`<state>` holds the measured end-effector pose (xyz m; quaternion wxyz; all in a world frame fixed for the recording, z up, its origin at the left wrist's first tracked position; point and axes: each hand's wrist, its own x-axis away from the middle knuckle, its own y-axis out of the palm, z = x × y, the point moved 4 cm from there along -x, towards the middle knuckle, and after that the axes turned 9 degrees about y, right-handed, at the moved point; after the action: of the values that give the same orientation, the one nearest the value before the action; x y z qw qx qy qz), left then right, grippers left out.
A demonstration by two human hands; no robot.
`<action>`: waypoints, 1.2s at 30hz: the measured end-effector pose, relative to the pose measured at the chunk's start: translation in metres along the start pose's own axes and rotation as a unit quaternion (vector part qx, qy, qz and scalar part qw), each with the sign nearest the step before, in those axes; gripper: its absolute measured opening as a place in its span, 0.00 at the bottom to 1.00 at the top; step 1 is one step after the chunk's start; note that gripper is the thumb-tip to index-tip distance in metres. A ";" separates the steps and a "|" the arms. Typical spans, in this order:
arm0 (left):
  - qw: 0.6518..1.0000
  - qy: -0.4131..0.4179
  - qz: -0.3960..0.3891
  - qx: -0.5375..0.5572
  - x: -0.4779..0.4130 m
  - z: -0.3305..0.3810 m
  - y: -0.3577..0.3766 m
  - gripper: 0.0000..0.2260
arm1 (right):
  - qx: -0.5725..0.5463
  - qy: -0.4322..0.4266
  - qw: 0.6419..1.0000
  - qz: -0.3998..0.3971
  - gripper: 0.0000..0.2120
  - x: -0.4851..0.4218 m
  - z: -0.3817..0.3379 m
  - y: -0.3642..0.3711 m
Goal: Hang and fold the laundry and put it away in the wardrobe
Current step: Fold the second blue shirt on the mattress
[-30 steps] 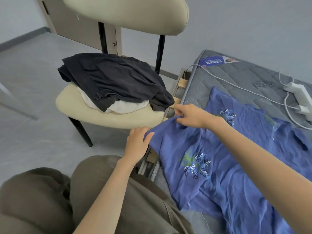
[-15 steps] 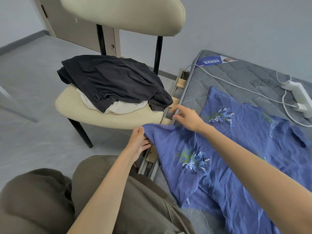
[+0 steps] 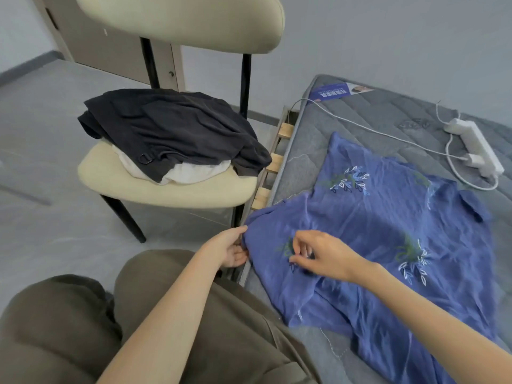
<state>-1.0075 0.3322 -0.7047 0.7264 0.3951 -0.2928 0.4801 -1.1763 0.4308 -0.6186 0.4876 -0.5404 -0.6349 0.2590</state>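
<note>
A plain pale grey wall (image 3: 388, 37) meets a smooth grey floor (image 3: 41, 134). A cream padded chair with black metal legs (image 3: 166, 192) stands just beside a grey quilted mattress (image 3: 374, 115) on light wooden bed slats (image 3: 285, 130). A beige door (image 3: 110, 45) is behind the chair. The light is soft and even.
</note>
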 end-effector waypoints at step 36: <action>0.890 0.334 0.018 -0.309 -0.004 0.020 0.011 0.13 | 0.034 0.092 0.977 -0.191 0.14 0.008 0.006 -0.024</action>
<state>-1.0201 0.3154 -0.6940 0.8581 -0.0381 -0.1737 0.4818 -1.1912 0.4323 -0.5980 0.6027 -0.4139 -0.6694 0.1319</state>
